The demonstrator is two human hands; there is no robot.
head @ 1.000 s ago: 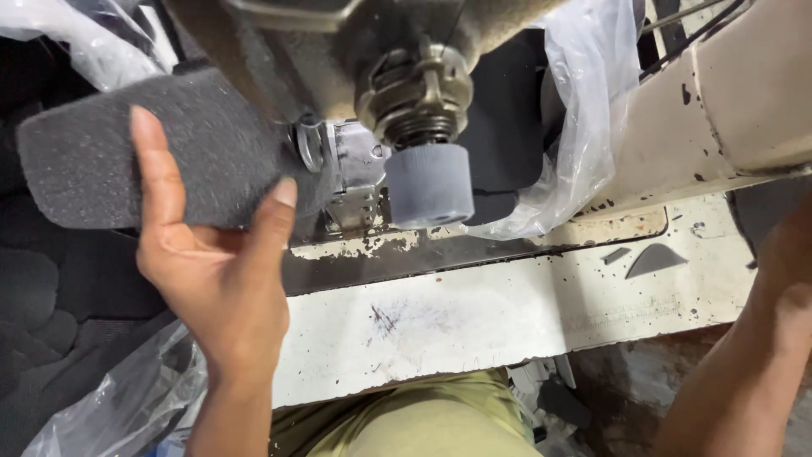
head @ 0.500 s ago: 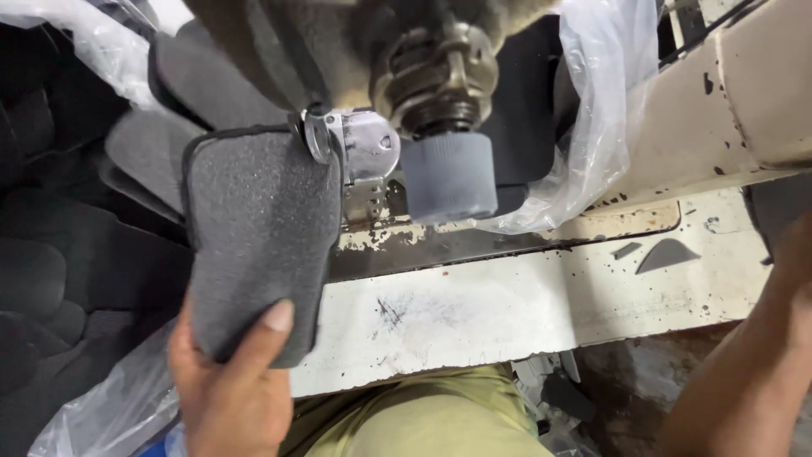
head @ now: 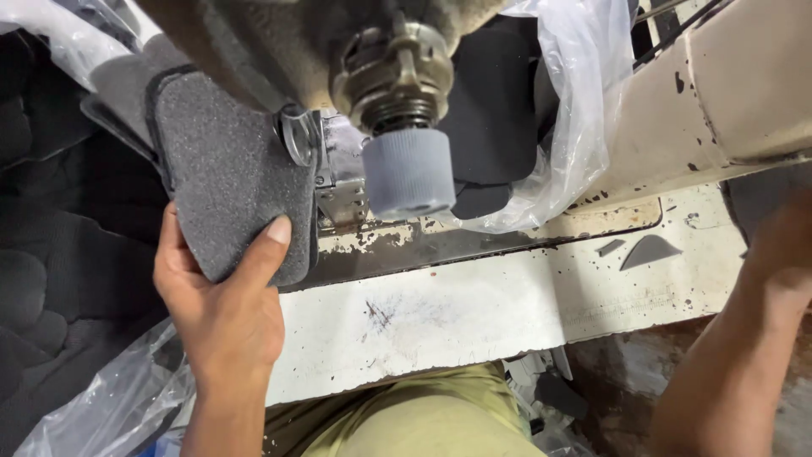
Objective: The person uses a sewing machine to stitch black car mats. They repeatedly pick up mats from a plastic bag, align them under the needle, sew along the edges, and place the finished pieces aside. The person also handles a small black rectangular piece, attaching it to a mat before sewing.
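The grey roller point(head: 408, 173) and metal guide point(head: 340, 173) crowd the foam pad point(head: 228, 178); the white table point(head: 474, 309) lies open.

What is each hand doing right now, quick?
Left hand: closed on the grey foam piece, thumb on top.
Right hand: mostly out of frame; cannot be told.

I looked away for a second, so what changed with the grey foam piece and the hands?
The left hand turned the grey foam piece from crosswise to upright and brought it beside the machine's metal foot, holding on throughout. The grey roller and right forearm stayed put.
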